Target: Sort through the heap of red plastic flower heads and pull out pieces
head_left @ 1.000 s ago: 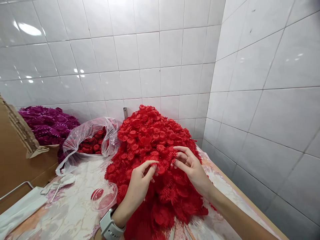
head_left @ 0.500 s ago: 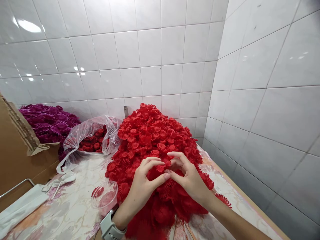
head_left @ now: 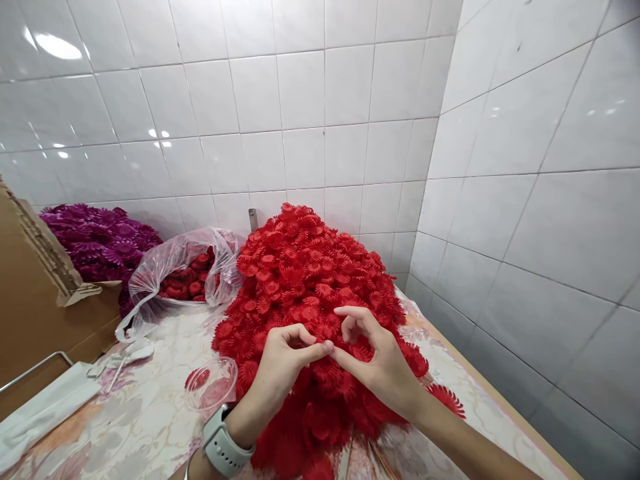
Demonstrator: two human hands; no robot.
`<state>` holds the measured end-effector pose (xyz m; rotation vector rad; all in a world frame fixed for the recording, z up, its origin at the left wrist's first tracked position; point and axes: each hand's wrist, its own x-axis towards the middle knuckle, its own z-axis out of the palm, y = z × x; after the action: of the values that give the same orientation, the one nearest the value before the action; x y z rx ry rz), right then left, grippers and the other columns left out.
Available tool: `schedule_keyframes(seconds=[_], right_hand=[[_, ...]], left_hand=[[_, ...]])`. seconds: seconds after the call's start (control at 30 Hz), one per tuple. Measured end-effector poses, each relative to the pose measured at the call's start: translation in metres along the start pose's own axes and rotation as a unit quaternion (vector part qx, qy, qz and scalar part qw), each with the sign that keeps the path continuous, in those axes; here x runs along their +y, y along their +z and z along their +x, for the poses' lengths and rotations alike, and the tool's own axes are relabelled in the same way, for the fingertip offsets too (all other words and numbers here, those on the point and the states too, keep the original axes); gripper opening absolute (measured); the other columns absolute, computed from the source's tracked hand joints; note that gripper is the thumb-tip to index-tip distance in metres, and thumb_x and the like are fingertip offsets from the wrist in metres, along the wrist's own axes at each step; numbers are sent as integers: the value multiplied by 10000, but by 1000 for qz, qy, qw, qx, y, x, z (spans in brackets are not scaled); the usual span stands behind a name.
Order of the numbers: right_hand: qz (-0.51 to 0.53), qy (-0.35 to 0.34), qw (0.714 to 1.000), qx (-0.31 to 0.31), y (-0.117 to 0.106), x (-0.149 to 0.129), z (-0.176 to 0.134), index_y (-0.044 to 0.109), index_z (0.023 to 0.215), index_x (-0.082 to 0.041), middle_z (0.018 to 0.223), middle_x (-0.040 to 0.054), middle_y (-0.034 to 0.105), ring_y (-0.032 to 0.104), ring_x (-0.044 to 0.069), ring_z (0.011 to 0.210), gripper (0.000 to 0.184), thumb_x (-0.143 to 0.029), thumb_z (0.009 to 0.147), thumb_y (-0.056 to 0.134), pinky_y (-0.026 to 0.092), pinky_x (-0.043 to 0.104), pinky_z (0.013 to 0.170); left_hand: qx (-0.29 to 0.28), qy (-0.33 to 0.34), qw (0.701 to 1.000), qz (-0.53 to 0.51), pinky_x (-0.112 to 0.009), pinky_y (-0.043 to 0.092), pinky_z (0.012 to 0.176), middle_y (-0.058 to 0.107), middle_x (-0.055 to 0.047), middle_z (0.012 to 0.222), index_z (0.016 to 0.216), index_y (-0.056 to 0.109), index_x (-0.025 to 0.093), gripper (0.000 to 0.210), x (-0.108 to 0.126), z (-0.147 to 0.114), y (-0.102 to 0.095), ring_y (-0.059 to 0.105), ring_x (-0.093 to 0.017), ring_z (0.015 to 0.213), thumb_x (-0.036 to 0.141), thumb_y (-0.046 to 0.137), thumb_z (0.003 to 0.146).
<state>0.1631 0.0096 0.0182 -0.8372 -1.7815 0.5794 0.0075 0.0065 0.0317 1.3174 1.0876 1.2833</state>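
Note:
A tall heap of red artificial flower heads (head_left: 305,260) fills the middle of the table. In front of it are both of my hands, their thumb tips touching. My left hand (head_left: 285,360) has its fingers curled and its index finger and thumb pinched together; whatever is in the pinch cannot be made out against the red. On my right hand (head_left: 385,363), the thumb reaches to the left thumb tip, while the index finger arches up and away with a gap between. A pale-strapped watch (head_left: 225,443) is on my left wrist.
Left of the heap stands a clear plastic tub (head_left: 233,377); behind it, a clear bag (head_left: 143,287) holds darker red flowers. Purple flowers (head_left: 107,243) and a cardboard box (head_left: 30,293) are further left. One red flower (head_left: 447,400) lies at right, near thin sticks (head_left: 383,460). Tiled walls enclose the table.
My left index finger has drawn back and curled down toward its thumb. The right index finger has lifted slightly. The small red piece seen between my fingertips no longer shows.

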Motion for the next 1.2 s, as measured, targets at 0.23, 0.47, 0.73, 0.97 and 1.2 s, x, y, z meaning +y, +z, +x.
schedule_keyframes(seconds=[0.23,0.47,0.73,0.97,1.2], right_hand=[[116,64,989,-65,2,-4,0,472,1025,-254,776,-8,594,579,150,760,254,-221,783,543,462,300,721],[121,64,955,263,-29,7,22,472,831,-228,749,-11,551,564,143,741,203,-229,704,630,460,293,714],[139,3,936,323,-31,2,30,481,871,-230,817,5,560,571,145,815,249,-279,705,660,461,337,821],[194,86,953,218,-18,3,26,474,895,-233,869,27,567,565,184,872,277,-324,698,645,470,357,802],[252,115,953,121,-8,2,19,472,932,-241,808,-6,587,578,162,823,292,-272,691,634,462,290,730]], left_hand=[[-50,-21,998,7,-189,290,478,468,63,440,448,469,139,360,2,0,1,369,-52,455,308,787,443],[66,26,997,18,-191,316,478,445,70,435,461,463,151,363,6,2,-2,379,-56,447,357,762,470],[239,291,909,178,-224,427,663,611,12,728,730,634,200,135,30,10,-16,551,-131,679,333,617,711],[126,242,903,331,-380,366,935,618,-58,1059,930,660,216,305,17,28,-13,519,-244,1040,212,655,625],[-52,58,993,93,-294,440,814,667,-58,996,957,668,196,299,34,19,11,571,-201,961,355,609,710]])
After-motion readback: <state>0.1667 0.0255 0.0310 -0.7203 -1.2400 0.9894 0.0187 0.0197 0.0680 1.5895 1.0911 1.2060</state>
